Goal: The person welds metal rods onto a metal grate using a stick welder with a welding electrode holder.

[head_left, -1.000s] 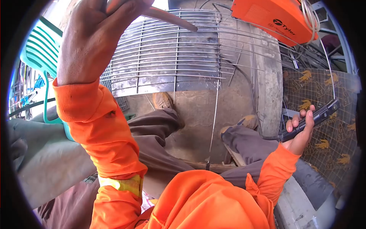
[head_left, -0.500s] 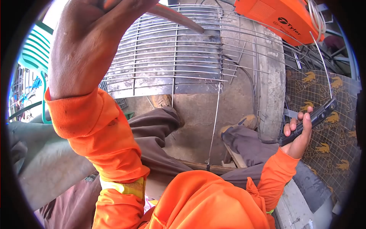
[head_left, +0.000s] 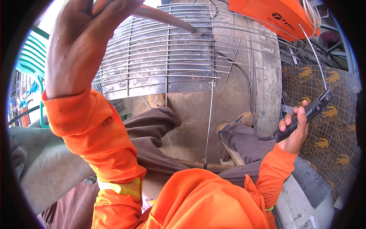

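At the upper left, my left hand (head_left: 97,17) is wrapped round a reddish-brown bar (head_left: 164,18), whose far end hangs over a grid of metal rods (head_left: 167,51). The grid lies on a grey metal sheet (head_left: 190,82). On the right, my right hand (head_left: 295,126) grips a black electrode holder (head_left: 305,114) from below. A thin welding rod (head_left: 314,51) sticks up from its far end, and a black cable (head_left: 248,80) runs from its near end.
An orange welding machine (head_left: 272,17) stands at the top right. A concrete beam (head_left: 267,76) runs beside the grid. Patterned board (head_left: 328,129) lies at the right. A green plastic chair (head_left: 33,55) is at the left. Both my feet are near the grid's front edge.
The whole view has shifted slightly, so the grid and machine sit a little further left and up. Both hands keep their holds.
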Action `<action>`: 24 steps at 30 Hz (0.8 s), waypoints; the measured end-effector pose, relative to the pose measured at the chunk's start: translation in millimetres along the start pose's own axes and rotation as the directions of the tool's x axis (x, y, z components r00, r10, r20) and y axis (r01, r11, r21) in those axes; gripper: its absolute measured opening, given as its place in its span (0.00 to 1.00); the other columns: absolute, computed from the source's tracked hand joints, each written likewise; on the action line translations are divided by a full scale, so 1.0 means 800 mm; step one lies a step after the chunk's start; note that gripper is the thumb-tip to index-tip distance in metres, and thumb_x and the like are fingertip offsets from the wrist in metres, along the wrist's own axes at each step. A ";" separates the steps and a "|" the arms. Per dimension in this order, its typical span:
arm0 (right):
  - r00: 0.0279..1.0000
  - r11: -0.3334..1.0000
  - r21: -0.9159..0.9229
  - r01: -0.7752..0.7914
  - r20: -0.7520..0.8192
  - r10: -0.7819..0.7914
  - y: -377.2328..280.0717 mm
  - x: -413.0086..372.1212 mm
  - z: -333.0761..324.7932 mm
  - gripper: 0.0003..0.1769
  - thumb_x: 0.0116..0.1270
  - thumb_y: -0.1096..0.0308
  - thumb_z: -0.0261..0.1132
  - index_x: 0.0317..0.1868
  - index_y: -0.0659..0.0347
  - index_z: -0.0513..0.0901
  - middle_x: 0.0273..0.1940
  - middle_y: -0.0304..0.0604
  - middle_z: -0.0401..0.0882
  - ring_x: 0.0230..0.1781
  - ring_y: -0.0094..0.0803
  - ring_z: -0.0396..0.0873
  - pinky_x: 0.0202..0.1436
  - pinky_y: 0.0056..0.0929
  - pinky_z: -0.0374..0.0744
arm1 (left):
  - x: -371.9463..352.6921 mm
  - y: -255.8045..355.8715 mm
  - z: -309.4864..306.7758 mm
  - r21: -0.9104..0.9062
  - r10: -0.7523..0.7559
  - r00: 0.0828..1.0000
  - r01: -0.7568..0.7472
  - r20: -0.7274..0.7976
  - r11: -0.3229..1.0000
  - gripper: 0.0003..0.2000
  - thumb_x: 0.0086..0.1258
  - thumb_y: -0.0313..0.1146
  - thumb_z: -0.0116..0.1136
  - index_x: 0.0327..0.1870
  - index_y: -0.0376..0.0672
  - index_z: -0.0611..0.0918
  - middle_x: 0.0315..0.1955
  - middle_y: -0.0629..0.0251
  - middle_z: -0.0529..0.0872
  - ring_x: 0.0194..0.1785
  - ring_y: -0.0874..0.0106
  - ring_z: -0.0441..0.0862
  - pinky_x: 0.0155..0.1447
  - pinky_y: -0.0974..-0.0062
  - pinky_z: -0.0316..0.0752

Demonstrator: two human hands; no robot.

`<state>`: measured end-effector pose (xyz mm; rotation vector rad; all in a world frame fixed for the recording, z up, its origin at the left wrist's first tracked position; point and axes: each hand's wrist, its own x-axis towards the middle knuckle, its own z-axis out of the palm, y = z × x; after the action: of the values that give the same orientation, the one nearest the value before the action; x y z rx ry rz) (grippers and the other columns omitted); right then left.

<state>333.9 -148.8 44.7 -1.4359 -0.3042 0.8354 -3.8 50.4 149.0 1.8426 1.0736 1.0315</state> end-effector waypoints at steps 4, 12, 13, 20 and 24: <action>1.000 1.000 -0.012 -0.002 -0.012 0.002 -0.001 -0.001 0.003 0.25 0.76 0.64 0.66 0.70 0.54 0.72 0.43 0.33 0.73 0.29 0.20 0.72 0.24 0.23 0.74 | -0.006 -0.006 0.019 -0.072 0.015 0.980 -0.030 -0.199 0.997 0.23 0.72 0.26 0.67 0.65 0.28 0.75 0.42 0.61 0.82 0.49 0.71 0.81 0.55 0.75 0.78; 1.000 1.000 -0.001 -0.009 -0.012 0.009 0.000 0.000 0.002 0.26 0.75 0.64 0.68 0.70 0.53 0.71 0.43 0.33 0.73 0.28 0.20 0.73 0.23 0.23 0.74 | -0.003 -0.009 0.007 0.079 0.045 0.988 -0.033 -0.151 0.996 0.23 0.73 0.27 0.68 0.65 0.30 0.76 0.41 0.63 0.83 0.46 0.73 0.80 0.51 0.75 0.75; 1.000 1.000 -0.002 -0.009 -0.013 0.009 0.000 0.000 0.002 0.26 0.75 0.64 0.68 0.70 0.53 0.71 0.43 0.33 0.73 0.28 0.20 0.73 0.23 0.23 0.74 | -0.003 -0.010 0.005 0.094 0.064 0.991 -0.053 -0.119 0.994 0.22 0.73 0.28 0.68 0.64 0.31 0.76 0.40 0.64 0.83 0.46 0.74 0.80 0.50 0.76 0.75; 1.000 1.000 -0.016 -0.006 -0.020 0.006 0.000 0.000 0.004 0.28 0.74 0.63 0.69 0.71 0.54 0.70 0.43 0.33 0.72 0.28 0.20 0.73 0.23 0.23 0.74 | -0.001 0.001 0.007 0.183 -0.008 0.994 0.029 -0.113 0.983 0.20 0.73 0.30 0.69 0.61 0.33 0.78 0.38 0.68 0.82 0.41 0.77 0.78 0.44 0.79 0.71; 1.000 1.000 -0.017 -0.014 -0.026 0.014 0.000 0.000 0.004 0.29 0.74 0.63 0.69 0.71 0.55 0.70 0.44 0.34 0.72 0.29 0.21 0.73 0.23 0.23 0.74 | -0.003 0.004 0.011 0.156 -0.018 0.986 0.044 -0.166 0.987 0.22 0.72 0.31 0.70 0.62 0.33 0.78 0.39 0.67 0.83 0.42 0.77 0.79 0.44 0.79 0.72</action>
<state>331.5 -146.4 45.2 -1.4651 -0.2819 0.8267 4.0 44.9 148.0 1.8849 1.3124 1.1230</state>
